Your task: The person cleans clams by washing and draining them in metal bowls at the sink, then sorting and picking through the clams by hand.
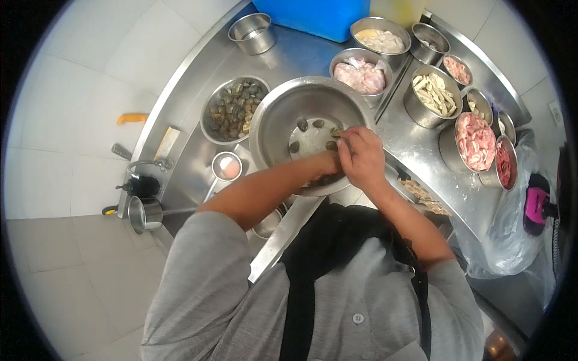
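A large steel mixing bowl [274, 135] stands in front of me, with several dark clams [302, 124] spread over its floor. My left hand [328, 162] reaches down inside the bowl near its front side; its fingers are mostly hidden. Over the bowl's right side, my right hand [363, 153] is closed, its fingers curled and pressed together beside the left hand. Whatever lies between those fingertips is too small to name. Clams lie close to both hands. Left of the bowl, a smaller steel bowl [206, 120] is filled with more dark clams.
A ladle [218, 180] holding something pale lies left of my forearm. A steel pot [251, 33] stands at the back left. Steel containers of pale strips [433, 96] and raw meat [475, 141] crowd the right counter. A blue container [313, 15] is behind.
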`<state>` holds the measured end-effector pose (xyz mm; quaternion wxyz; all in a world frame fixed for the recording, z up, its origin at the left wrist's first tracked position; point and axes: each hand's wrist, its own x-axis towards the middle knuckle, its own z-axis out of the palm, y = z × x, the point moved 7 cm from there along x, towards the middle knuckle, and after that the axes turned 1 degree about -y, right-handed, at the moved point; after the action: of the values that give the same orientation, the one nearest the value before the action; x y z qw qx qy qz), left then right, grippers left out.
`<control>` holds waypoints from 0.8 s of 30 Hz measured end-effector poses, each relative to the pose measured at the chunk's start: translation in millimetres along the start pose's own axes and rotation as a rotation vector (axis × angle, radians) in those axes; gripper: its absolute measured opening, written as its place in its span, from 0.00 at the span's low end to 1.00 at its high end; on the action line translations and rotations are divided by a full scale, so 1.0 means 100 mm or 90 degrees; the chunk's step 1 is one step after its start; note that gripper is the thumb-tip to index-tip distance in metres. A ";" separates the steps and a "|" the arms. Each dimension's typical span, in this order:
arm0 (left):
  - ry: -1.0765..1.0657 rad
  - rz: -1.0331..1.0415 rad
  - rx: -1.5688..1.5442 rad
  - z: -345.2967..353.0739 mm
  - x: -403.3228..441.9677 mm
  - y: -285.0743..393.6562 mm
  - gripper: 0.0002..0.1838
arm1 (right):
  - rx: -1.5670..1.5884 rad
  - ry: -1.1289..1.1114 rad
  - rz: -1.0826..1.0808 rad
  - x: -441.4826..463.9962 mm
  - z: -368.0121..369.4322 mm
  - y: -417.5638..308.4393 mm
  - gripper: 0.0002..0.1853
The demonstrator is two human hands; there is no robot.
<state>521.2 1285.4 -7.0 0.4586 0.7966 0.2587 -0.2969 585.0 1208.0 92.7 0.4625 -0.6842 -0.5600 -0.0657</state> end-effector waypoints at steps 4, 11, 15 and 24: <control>0.033 0.012 -0.102 0.10 0.26 0.04 0.16 | 0.039 0.029 0.004 0.01 -0.05 0.03 0.09; -0.017 0.122 -0.926 -0.27 -0.12 -0.07 0.10 | 0.309 0.101 0.146 0.03 -0.10 0.33 0.17; 0.026 0.293 -1.123 -0.52 -0.46 -0.08 0.18 | 0.509 0.032 0.241 0.10 0.09 0.24 0.24; 0.097 0.429 -1.388 -0.58 -0.71 -0.25 0.24 | 0.351 -0.067 0.111 0.29 0.47 -0.06 0.21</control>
<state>468.8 1338.2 52.7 0.9451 0.0194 0.1791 0.2728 570.6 1261.4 87.5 0.6052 -0.5807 -0.5189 0.1651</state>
